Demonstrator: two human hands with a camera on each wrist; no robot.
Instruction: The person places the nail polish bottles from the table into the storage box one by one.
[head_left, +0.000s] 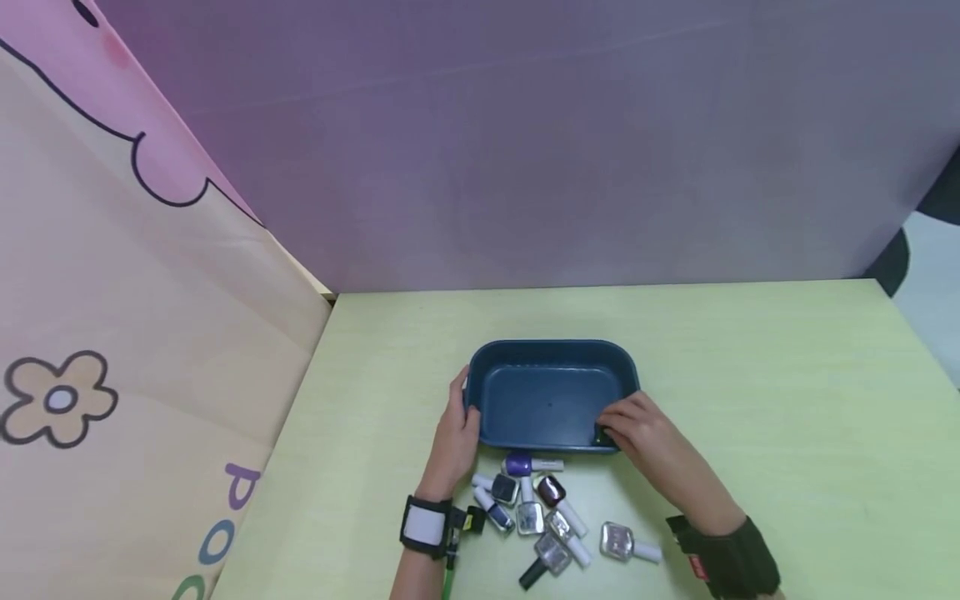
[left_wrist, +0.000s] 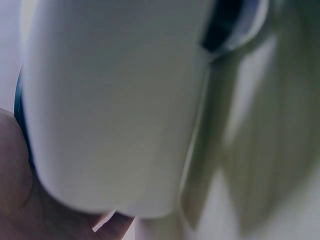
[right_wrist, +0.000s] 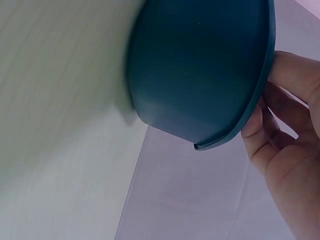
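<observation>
A dark blue plastic tub (head_left: pixel 551 343) stands on the table. My left hand (head_left: pixel 453 437) grips its left end, the thumb at the near corner and the fingers along the outer wall. In the left wrist view, part of that hand (left_wrist: pixel 12 165) shows behind a large, blurred pale shape. Over the tub's near right corner, my right hand (head_left: pixel 637 429) pinches a small dark nail polish bottle (head_left: pixel 602 436), mostly covered by the fingers. The right wrist view has the fingers (right_wrist: pixel 292 72) over the tub's rim, and the bottle is hidden there.
Several nail polish bottles lie in front of the tub, including a purple one (head_left: pixel 517 464), a dark red one (head_left: pixel 551 490) and a black-capped glittery one (head_left: pixel 552 552). A glittery bottle (head_left: pixel 617 541) lies apart at the right. A purple-grey panel (head_left: pixel 555 167) rises behind the table.
</observation>
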